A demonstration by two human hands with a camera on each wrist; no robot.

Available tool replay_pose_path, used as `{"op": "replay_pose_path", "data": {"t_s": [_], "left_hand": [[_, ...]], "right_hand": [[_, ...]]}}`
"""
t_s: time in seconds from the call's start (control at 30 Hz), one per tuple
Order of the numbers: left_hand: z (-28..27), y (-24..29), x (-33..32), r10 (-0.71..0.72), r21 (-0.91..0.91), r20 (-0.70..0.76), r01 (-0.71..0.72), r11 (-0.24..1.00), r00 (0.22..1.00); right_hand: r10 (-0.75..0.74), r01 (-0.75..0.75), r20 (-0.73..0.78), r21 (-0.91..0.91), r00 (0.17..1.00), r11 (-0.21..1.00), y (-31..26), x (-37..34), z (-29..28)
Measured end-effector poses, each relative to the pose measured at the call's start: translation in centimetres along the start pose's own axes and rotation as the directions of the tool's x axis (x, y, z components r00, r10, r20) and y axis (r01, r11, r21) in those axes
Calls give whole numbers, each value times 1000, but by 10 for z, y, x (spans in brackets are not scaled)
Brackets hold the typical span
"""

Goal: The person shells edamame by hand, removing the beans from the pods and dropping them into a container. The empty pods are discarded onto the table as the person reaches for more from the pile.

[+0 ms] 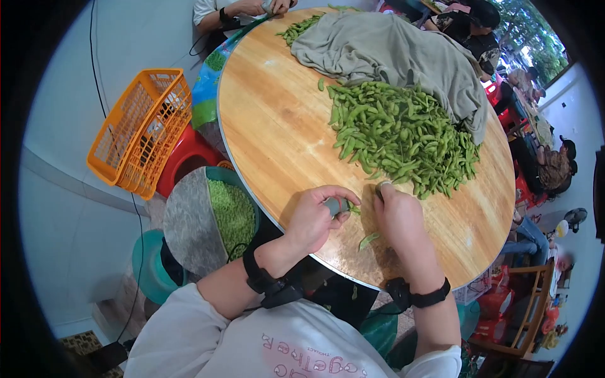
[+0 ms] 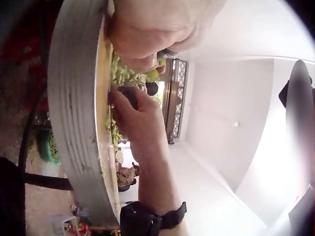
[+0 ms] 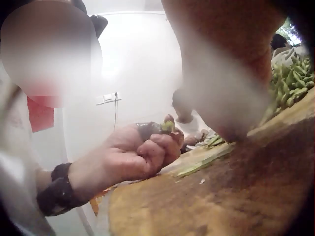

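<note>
My left hand (image 1: 315,217) is over the near part of the round wooden table. Between its thumb and fingers it pinches a green soybean pod (image 3: 168,126), mostly covered by the fingers. A dark grey cover (image 3: 146,130) wraps the left thumb. Just to the right, apart from it, my right hand (image 1: 401,217) is low over the wood with bent fingers, a dark cover (image 1: 381,187) on its thumb. I cannot tell whether its fingers hold anything. A single green pod (image 1: 368,240) lies on the wood between the wrists. Beyond the hands spreads a heap of pods (image 1: 403,132).
A grey-green cloth (image 1: 384,50) covers the far side of the heap. Left of the table, a tub of shelled beans (image 1: 232,217) stands partly under a grey round lid (image 1: 189,220). An orange basket (image 1: 135,132) sits on a red stool (image 1: 189,157). Other people sit around.
</note>
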State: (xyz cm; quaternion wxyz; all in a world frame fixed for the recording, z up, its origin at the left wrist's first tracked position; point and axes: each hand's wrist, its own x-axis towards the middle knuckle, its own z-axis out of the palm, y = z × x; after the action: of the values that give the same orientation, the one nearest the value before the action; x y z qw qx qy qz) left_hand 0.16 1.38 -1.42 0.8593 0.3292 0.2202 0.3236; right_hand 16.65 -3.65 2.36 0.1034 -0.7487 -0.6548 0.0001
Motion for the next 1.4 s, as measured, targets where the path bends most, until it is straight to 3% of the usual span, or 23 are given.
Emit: {"op": "replay_pose_path", "data": {"t_s": [0.17,0.23,0.27,0.3,0.33,0.37,0.43,0.53,0.6,0.67,0.73,0.77,0.87,1.0,1.03,1.1,1.17,1.23,1.27,1.3,1.33,1.37,1.4], "left_hand": [[13,2,-6,-43,143,23,39,989,999],[20,3,-10,-86,328,89,53,943,992],[19,2,-11,-88,328,89,54,943,992],[17,1,-12,-211,378,165,136,916,964],[17,0,-12,-332,432,231,210,877,914],[19,-2,-13,-335,435,231,211,875,913],[26,-7,-17,-267,360,184,188,914,946],[36,-15,-19,-141,291,134,98,952,981],[34,-16,-20,-168,206,113,143,968,979],[33,-17,-20,-196,119,96,184,976,976],[32,-19,-21,-92,105,91,83,991,992],[33,-19,-21,-94,107,90,84,991,992],[37,-19,-22,-53,157,76,41,987,996],[42,-21,-23,84,379,34,-91,921,996],[42,-22,-23,152,441,37,-153,884,988],[44,-21,-25,149,470,61,-160,868,987],[43,-21,-24,144,497,86,-167,851,986],[37,-22,-19,164,501,344,-329,801,924],[34,-21,-17,163,500,343,-327,802,925],[32,-19,-15,52,423,371,-219,879,927],[30,-18,-14,-56,346,408,-98,933,911],[27,-16,-12,-56,346,408,-97,933,911],[24,-13,-11,-149,254,444,36,967,884]], "right_hand": [[-1,10,-55,170,998,985,9,-33,-3],[133,-100,-52,413,990,905,15,-46,0],[135,-102,-52,413,989,905,14,-52,0],[302,-269,84,711,950,649,11,-57,-1],[395,-392,269,878,879,274,9,-61,-3],[397,-391,268,880,878,271,7,-66,-8],[356,-414,365,907,860,71,3,-75,-16],[355,-333,298,942,886,39,-8,-83,-14],[339,-325,277,941,899,93,-17,-86,-19],[270,-439,432,898,861,-35,-21,-88,-25],[234,-441,433,897,871,-16,-22,-92,-24],[186,-422,432,902,882,-92,-23,-95,-23],[98,-397,423,894,901,-207,-22,-97,-22],[12,-378,405,864,914,-331,-15,-99,-19],[11,-379,405,864,914,-332,-17,-99,-17],[151,-390,439,880,886,-270,-21,-98,-14],[175,-383,435,884,883,-269,-20,-99,-13],[201,-376,433,887,879,-268,-20,-100,-14],[172,-384,463,853,870,-355,-20,-100,-17],[139,-389,489,810,861,-439,-21,-100,-18],[140,-389,490,809,860,-439,-19,-102,-17],[61,-405,515,737,855,-540,-16,-105,-15],[-20,-421,528,652,849,-631,-14,-106,-14]]}}
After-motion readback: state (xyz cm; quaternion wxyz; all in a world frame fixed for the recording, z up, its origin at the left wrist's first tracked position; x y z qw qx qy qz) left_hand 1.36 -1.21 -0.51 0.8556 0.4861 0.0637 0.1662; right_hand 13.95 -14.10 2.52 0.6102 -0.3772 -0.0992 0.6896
